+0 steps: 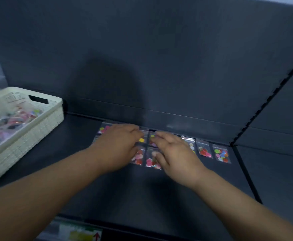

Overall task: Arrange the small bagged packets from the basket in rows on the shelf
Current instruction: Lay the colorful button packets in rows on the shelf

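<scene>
Several small clear packets of coloured discs lie in rows at the back of the dark shelf (159, 188). My left hand (118, 145) lies flat with straight fingers over the left packets. My right hand (173, 153) rests flat on the middle packets, fingers straight. Between the hands a front-row packet (151, 161) shows. To the right lie two uncovered packets, one with red discs (204, 150) and one at the row's end (221, 154). A white woven basket (43, 126) stands at the left with more packets (13, 119) inside.
The shelf's dark back wall (159, 66) rises right behind the rows. A notched upright strip (264, 105) and a divider bound the shelf on the right. A price label (79, 233) sits on the front edge at the bottom left.
</scene>
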Available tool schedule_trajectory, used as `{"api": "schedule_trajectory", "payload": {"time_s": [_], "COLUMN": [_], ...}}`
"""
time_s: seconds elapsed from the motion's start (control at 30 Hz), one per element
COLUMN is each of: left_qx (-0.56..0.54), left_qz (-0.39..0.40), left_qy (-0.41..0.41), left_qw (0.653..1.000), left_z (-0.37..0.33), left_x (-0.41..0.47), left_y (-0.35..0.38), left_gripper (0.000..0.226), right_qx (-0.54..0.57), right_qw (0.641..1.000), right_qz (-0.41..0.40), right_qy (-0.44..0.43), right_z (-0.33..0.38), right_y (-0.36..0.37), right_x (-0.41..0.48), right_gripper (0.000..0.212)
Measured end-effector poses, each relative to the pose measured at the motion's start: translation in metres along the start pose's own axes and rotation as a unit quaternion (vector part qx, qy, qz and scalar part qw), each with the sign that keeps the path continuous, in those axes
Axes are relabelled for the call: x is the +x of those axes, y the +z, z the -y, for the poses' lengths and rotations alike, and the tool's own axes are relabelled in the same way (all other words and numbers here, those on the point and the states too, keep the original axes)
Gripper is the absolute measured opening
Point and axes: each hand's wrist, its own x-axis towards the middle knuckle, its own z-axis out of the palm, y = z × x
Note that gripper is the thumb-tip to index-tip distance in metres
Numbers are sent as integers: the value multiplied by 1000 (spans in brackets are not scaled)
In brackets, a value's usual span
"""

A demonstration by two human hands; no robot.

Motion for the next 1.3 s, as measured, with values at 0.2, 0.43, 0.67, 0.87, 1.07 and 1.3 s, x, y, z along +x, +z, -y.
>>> {"api": "schedule_trajectory", "payload": {"time_s": [0.2, 0.43, 0.67, 0.87, 1.07, 1.3], "left_qx": [51, 66, 41, -24, -53, -61], "left_qz": [-37, -74, -25, -1, -40, -48], "left_qy": [-68, -151, -229, -235, -221, -209], "left_qw": [996, 984, 972, 972, 973, 975], "left_z": [66, 181, 274, 312, 319, 322], "left_x": [-42, -114, -182, -212, -220, -220], "left_y": [-57, -108, -109, -89, -76, -72], "left_gripper": [58, 44, 45, 46, 39, 44], "right_qx": [-2, 24, 67, 37, -58, 41], "right_qw": [998, 991, 982, 969, 942, 944], "right_qz": [-22, -16, 33, 173, 284, 287], "right_qy": [-59, -127, -171, -171, -170, -158], "right_z": [70, 184, 275, 321, 340, 346], "right_y": [-8, 5, 38, 63, 92, 105], "right_x": [67, 149, 203, 224, 230, 240], "right_gripper": [52, 51, 45, 50, 65, 12]}}
